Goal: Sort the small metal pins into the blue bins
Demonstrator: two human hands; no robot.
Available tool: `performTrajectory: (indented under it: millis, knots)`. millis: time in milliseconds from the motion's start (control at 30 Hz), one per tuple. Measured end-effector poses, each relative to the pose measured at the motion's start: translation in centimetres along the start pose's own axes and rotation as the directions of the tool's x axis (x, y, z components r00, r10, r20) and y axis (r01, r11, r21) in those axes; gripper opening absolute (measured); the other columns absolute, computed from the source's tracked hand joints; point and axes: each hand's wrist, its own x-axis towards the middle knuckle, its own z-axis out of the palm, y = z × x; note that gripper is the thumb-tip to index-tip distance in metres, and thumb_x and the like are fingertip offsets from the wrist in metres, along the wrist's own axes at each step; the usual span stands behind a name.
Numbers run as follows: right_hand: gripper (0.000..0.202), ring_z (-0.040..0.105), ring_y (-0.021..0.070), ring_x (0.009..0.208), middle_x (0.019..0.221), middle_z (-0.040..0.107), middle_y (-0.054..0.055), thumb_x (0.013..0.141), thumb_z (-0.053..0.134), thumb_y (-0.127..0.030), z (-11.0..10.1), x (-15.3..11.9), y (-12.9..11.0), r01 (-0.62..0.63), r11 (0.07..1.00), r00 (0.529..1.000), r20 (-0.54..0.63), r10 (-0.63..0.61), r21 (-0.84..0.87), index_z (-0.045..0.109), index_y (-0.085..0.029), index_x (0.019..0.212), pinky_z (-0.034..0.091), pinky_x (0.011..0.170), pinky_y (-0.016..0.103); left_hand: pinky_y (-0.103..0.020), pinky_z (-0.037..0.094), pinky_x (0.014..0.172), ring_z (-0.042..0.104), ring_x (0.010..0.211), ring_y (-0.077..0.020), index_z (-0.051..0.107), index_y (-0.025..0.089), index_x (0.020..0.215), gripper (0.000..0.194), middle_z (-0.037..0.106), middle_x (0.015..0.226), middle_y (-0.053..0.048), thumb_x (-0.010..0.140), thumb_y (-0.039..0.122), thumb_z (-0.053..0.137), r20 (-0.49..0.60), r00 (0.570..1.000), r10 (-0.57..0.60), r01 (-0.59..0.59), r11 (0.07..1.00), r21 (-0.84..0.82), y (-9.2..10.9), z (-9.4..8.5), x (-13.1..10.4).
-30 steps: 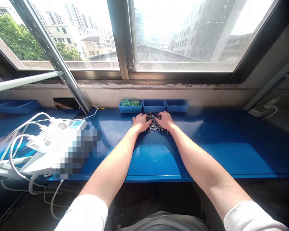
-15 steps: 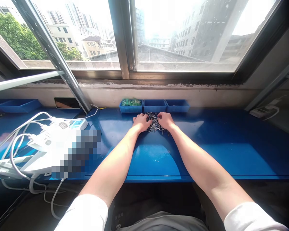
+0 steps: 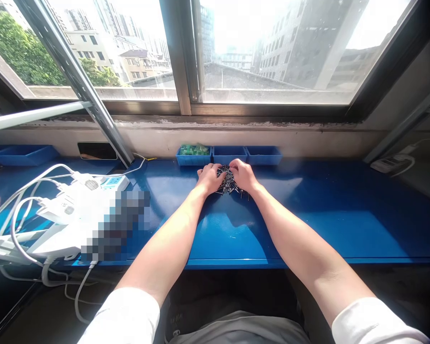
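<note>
A pile of small metal screw-like pieces (image 3: 229,183) lies on the blue table (image 3: 232,239), just in front of three small blue bins. At the pile's left side is my left hand (image 3: 209,178), its fingers curled against the pieces. My right hand (image 3: 243,175) reaches over the right side of the pile with bent fingers, the fingertips near its far edge. Whether either hand pinches a piece is too small to tell. The left bin (image 3: 194,161) holds green items; the middle bin (image 3: 229,157) and right bin (image 3: 263,159) stand beside it.
White plugs and cables (image 3: 66,200) with a power strip (image 3: 115,183) crowd the left side. A metal post (image 3: 109,131) rises behind them. More blue trays (image 3: 26,155) and a dark flat device (image 3: 97,151) are at the far left, and a white adapter (image 3: 387,164) sits far right.
My right hand has shifted slightly left and away from me over the pile, with its fingertips closer to my left hand. The camera view has tilted slightly.
</note>
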Motion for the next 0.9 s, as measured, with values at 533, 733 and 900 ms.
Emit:
performTrajectory:
  millis: [533, 733, 900]
  knots:
    - [0.022, 0.051, 0.0112, 0.044, 0.057, 0.058, -0.005, 0.078, 0.054, -0.044, -0.1, -0.1, -1.4, -0.153, 0.928, 0.986, -0.014, 0.167, 0.340, 0.052, -0.023, 0.085, 0.044, 0.053, 0.026, -0.032, 0.037, 0.093, 0.061, 0.096, -0.0183, 0.067, 0.024, 0.093, 0.020, 0.070, 0.098, -0.002, 0.087, 0.025, 0.048, -0.109, 0.974, 0.201, -0.215, 0.967, -0.139, 0.2, -0.3, 0.1]
    - [0.043, 0.055, 0.0126, 0.050, 0.066, 0.063, 0.001, 0.076, 0.050, -0.062, -0.9, -0.3, -2.0, -0.150, 0.890, 0.988, 0.032, 0.151, 0.430, 0.059, -0.020, 0.077, 0.044, 0.050, 0.026, -0.032, 0.039, 0.088, 0.062, 0.089, -0.0183, 0.067, 0.023, 0.085, 0.024, 0.071, 0.087, -0.002, 0.087, 0.024, 0.044, -0.183, 0.977, 0.113, -0.136, 0.983, -0.123, -0.2, -0.3, 0.3]
    - [0.046, 0.056, 0.0132, 0.056, 0.069, 0.064, 0.003, 0.071, 0.055, -0.064, -1.0, -0.2, -1.7, -0.144, 0.830, 0.989, 0.047, 0.141, 0.539, 0.063, -0.018, 0.076, 0.043, 0.049, 0.025, -0.030, 0.040, 0.085, 0.062, 0.087, -0.0175, 0.067, 0.022, 0.083, 0.025, 0.070, 0.086, -0.001, 0.087, 0.024, 0.042, -0.165, 0.983, 0.083, -0.108, 0.982, -0.152, -0.1, -0.5, 0.2]
